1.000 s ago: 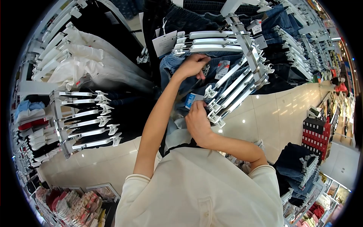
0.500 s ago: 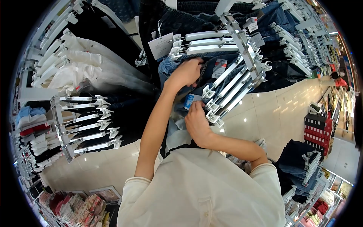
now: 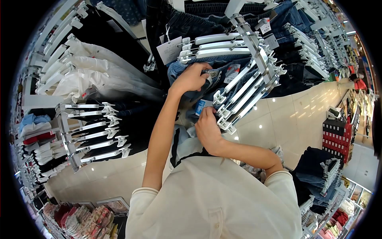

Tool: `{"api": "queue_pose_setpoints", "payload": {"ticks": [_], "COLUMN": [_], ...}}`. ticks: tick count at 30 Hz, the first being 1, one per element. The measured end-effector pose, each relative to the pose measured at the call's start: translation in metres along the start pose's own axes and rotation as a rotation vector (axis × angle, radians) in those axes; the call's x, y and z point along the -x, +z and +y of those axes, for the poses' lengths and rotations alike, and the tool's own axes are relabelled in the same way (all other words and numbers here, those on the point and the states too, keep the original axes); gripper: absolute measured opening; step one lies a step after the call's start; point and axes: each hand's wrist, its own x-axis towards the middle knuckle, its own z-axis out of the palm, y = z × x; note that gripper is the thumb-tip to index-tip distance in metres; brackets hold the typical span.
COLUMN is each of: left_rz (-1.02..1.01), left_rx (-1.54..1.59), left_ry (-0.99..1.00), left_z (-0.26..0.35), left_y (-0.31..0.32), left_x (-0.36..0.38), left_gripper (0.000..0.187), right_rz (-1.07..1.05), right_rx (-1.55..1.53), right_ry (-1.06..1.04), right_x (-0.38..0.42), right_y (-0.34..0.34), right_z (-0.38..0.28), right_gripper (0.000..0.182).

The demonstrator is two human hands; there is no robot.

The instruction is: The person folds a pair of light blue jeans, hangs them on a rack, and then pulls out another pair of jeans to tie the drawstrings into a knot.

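My left hand (image 3: 191, 78) reaches into a gap between hanging garments, its fingers closed on the waist of a pair of blue jeans (image 3: 215, 79). Lower and to the right, my right hand (image 3: 209, 129) has its fingers curled at the ends of the hangers beside a blue tag (image 3: 200, 107); what it grips is hidden. White clip hangers (image 3: 238, 104) slant across the metal rail (image 3: 254, 49) just right of both hands. Above my left hand, more white hangers (image 3: 223, 46) carry denim, with a white paper tag (image 3: 170, 49) hanging at their left end.
White trousers (image 3: 103, 81) and dark garments on hangers (image 3: 97, 135) fill the racks at left. Folded jeans (image 3: 312, 167) and red and black boxes (image 3: 336, 137) stand at right. Tiled floor (image 3: 278, 115) shows between the racks. Another person (image 3: 359, 83) is far off at right.
My left hand has drawn the jeans' waist into view, so its front now shows by the fingers. My right hand stays in about the same place.
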Motion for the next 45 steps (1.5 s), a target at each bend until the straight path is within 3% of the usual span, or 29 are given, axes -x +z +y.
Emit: {"api": "queue_pose_setpoints", "payload": {"ticks": [19, 22, 24, 25, 27, 28, 33, 36, 40, 45], "left_rz": [-0.048, 0.084, 0.315, 0.311, 0.653, 0.649, 0.680, 0.769, 0.684, 0.672], "left_rx": [0.238, 0.292, 0.054, 0.052, -0.354, -0.348, -0.409, -0.318, -0.296, -0.301], "left_ry": [-0.001, 0.047, 0.117, 0.118, 0.280, 0.214, 0.257, 0.511, 0.661, 0.685], "left_z": [-0.002, 0.004, -0.001, -0.006, -0.010, -0.008, -0.002, -0.014, -0.034, -0.046], "left_y": [0.000, 0.007, 0.017, 0.022, 0.029, 0.030, 0.041, 0.052, 0.061, 0.058], "left_x": [0.003, 0.012, 0.015, 0.015, 0.018, 0.020, 0.038, 0.045, 0.057, 0.065], "left_gripper": [0.030, 0.028, 0.023, 0.023, 0.019, 0.017, 0.016, 0.017, 0.022, 0.022], "right_rz": [-0.010, 0.004, -0.012, -0.012, 0.005, 0.005, 0.017, -0.010, 0.023, -0.003], "right_rx": [-0.014, -0.016, -0.026, -0.030, -0.020, -0.022, -0.018, -0.038, -0.020, -0.071], "right_ry": [-0.007, -0.010, -0.014, -0.011, -0.007, -0.006, -0.010, -0.030, 0.010, -0.024], "right_x": [-0.003, -0.002, -0.003, -0.003, -0.003, -0.004, -0.001, -0.003, -0.002, -0.006], "right_y": [0.003, 0.001, 0.001, 0.002, 0.002, 0.002, -0.001, 0.000, -0.001, 0.002], "right_z": [-0.001, 0.001, 0.000, 0.000, -0.001, 0.000, 0.002, 0.001, 0.001, 0.000], "right_gripper": [0.027, 0.027, 0.027, 0.027, 0.027, 0.027, 0.027, 0.027, 0.027, 0.027]}}
